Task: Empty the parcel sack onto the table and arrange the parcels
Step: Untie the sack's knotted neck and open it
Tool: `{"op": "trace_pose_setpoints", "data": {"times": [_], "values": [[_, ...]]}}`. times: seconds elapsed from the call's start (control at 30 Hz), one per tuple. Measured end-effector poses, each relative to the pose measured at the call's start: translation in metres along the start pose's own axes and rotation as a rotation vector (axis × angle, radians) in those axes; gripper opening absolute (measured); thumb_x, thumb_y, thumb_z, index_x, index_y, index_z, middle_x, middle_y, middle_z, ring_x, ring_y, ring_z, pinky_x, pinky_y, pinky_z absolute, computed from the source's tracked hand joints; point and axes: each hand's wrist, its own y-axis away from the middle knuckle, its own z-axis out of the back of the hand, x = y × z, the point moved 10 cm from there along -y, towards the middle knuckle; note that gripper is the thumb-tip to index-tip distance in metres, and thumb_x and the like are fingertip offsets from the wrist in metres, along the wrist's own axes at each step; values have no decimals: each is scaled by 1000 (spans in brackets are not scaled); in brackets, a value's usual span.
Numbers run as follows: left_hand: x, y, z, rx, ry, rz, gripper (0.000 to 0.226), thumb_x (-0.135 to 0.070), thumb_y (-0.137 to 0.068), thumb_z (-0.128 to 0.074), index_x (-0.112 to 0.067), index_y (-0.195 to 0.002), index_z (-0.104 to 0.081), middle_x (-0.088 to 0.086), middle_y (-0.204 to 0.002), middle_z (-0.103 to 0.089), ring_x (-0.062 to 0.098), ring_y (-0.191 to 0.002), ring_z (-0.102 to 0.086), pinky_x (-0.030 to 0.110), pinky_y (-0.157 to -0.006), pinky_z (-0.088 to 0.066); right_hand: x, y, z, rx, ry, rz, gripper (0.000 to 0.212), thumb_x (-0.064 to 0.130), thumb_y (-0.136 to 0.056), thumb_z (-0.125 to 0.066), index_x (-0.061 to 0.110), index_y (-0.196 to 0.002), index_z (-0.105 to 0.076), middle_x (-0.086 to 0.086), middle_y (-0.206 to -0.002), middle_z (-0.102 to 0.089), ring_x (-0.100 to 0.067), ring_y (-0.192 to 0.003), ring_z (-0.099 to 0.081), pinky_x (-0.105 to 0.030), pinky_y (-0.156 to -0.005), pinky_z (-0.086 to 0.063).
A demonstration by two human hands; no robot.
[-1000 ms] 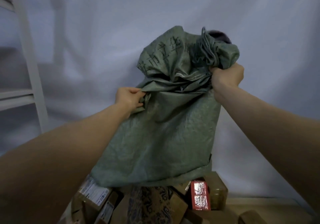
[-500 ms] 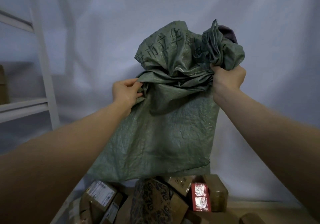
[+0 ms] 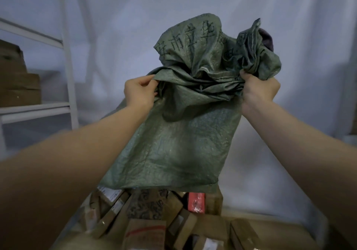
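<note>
A green woven parcel sack (image 3: 183, 133) with dark printed characters hangs upside down in the middle of the view, its mouth pointing down. My left hand (image 3: 140, 92) pinches a fold on the sack's left side. My right hand (image 3: 257, 93) grips the bunched fabric at the upper right. Below the sack's mouth lies a heap of brown cardboard parcels (image 3: 146, 234) on the table (image 3: 280, 228), among them a red packet (image 3: 196, 202) and a dark patterned box (image 3: 147, 204).
A white metal shelf rack (image 3: 66, 71) stands at the left with cardboard boxes (image 3: 19, 87) on it. A white cloth backdrop (image 3: 289, 162) hangs behind the table. Both my forearms reach up from the lower corners.
The sack has lifted a little and shifted with my hands. More parcels show on the table below. The view has panned left, showing the shelf's boxes.
</note>
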Motion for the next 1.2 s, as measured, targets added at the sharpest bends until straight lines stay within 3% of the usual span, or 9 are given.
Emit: {"op": "trace_pose_setpoints", "data": {"times": [0.17, 0.4, 0.67, 0.8, 0.93, 1.03, 1.13, 1.2], "values": [[-32, 58, -1, -12, -95, -36, 12, -18, -87, -72, -14, -96, -79, -1, -89, -77, 23, -88, -73, 41, -83, -60, 18, 22, 55, -24, 8, -79, 28, 10, -77, -81, 9, -103, -72, 0, -98, -73, -19, -93, -69, -40, -89, -59], [-69, 124, 23, -64, -240, -90, 15, -12, -90, -67, -11, -100, -78, -2, -89, -75, 11, -82, -69, 35, -83, -60, 20, 73, 105, -45, 20, -238, 23, 9, -76, -81, 20, -76, -62, -1, -90, -70, -25, -88, -70, -44, -83, -60], [-64, 170, 71, -9, -295, -12, 13, -11, -89, -69, -12, -98, -79, -4, -86, -74, 14, -82, -70, 37, -84, -59, 5, 155, 147, -76, 43, -379, 22, 5, -80, -79, 18, -78, -61, -2, -90, -68, -29, -90, -69, -48, -85, -59], [-69, 193, 111, 21, -332, 19, 15, -8, -89, -68, -10, -101, -77, -4, -88, -73, 13, -82, -69, 32, -84, -58, -12, 212, 157, -59, 120, -497, 21, 9, -82, -79, 16, -83, -59, -2, -92, -66, -23, -82, -66, -41, -81, -58], [-84, 209, 165, 11, -390, 3, 16, -9, -90, -68, -13, -104, -75, -6, -88, -70, -2, -72, -62, 14, -70, -53, -25, 274, 156, 9, 166, -598, 30, 13, -83, -79, 12, -106, -61, -2, -94, -66, -17, -79, -63, -34, -68, -56], [-92, 219, 197, 15, -421, 2, 17, -9, -90, -67, -10, -106, -75, -5, -89, -70, 0, -74, -63, 11, -70, -52, -37, 314, 163, 47, 227, -684, 40, 19, -81, -81, 10, -116, -62, -4, -104, -69, -21, -87, -66, -36, -70, -57], [-88, 229, 220, 28, -430, 53, 17, -10, -90, -69, -8, -105, -76, -1, -95, -73, 11, -84, -68, 21, -80, -56, -53, 357, 177, 227, 384, -895, 48, 43, -83, -76, 11, -116, -63, -12, -103, -74, -30, -88, -72, -39, -72, -57], [-80, 236, 232, 59, -440, 94, 17, -11, -89, -70, -8, -104, -76, -2, -93, -74, 13, -88, -70, 30, -88, -57, -54, 378, 195, 449, 692, -979, 68, 68, -85, -58, 4, -107, -65, -19, -100, -74, -35, -88, -72, -41, -73, -57]]}}
